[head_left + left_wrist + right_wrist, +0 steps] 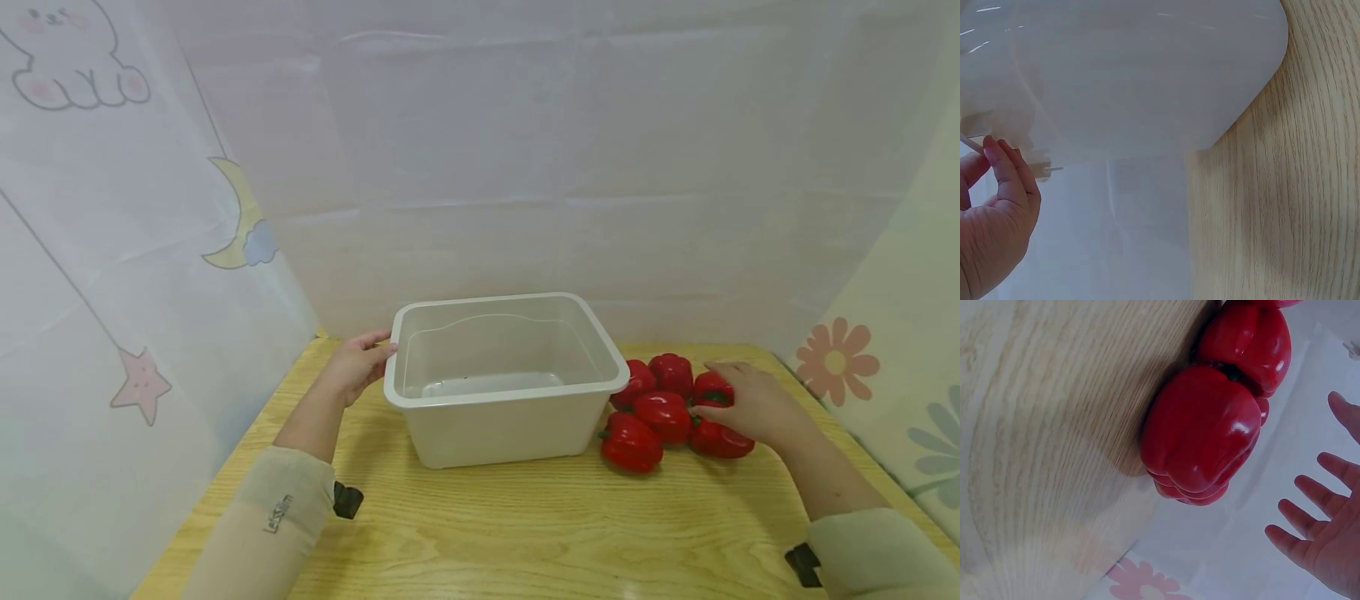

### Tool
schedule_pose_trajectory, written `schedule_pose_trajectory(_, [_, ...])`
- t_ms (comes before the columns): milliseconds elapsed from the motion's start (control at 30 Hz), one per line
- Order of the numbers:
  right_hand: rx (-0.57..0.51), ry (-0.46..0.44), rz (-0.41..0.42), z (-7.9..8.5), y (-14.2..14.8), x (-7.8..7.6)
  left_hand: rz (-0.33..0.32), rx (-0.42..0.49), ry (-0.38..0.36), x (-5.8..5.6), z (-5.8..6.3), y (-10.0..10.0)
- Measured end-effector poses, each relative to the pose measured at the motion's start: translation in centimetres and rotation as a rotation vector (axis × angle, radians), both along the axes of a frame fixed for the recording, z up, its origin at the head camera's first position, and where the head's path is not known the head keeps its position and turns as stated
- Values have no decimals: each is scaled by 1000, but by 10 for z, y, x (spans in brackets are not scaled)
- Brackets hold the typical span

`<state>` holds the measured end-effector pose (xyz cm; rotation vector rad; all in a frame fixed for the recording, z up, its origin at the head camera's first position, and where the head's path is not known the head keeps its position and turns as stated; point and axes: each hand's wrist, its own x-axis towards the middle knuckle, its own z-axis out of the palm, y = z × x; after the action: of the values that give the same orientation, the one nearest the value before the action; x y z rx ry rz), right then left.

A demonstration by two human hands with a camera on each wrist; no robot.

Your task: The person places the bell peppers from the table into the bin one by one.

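Observation:
A cream plastic bin (502, 429) stands on the table, its open top facing up and its inner floor showing. My left hand (356, 368) pinches the bin's left rim between thumb and fingers, seen close in the left wrist view, where the bin's wall (1147, 81) fills the top. To the right of the bin lie several red bell peppers (662, 417) in a cluster. Over the rightmost ones hovers my right hand (753, 404). In the right wrist view its fingers are spread and apart from the nearest bell pepper (1200, 428), holding nothing.
The wooden table (510, 533) carries the bin and peppers, with bare wood in front of them. Behind hangs a pale cloth backdrop (480, 167), and patterned sheets with a moon (228, 212) and a flower (836, 361) flank both sides.

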<state>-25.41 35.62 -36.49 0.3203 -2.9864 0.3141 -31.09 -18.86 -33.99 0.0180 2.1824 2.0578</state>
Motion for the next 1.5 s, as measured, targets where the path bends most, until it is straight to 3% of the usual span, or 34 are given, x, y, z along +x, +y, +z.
schedule_pose_trajectory(767, [-337, -95, -54, -11, 21, 11, -3, 8, -2, 0, -1, -2])
schedule_pose_trajectory(1133, [-490, -214, -110, -27, 31, 14, -9, 9, 0, 0, -1, -2])
schedule_pose_trajectory(1500, [-544, -255, -155, -42, 37, 14, 3, 7, -1, -2, -2, -1])
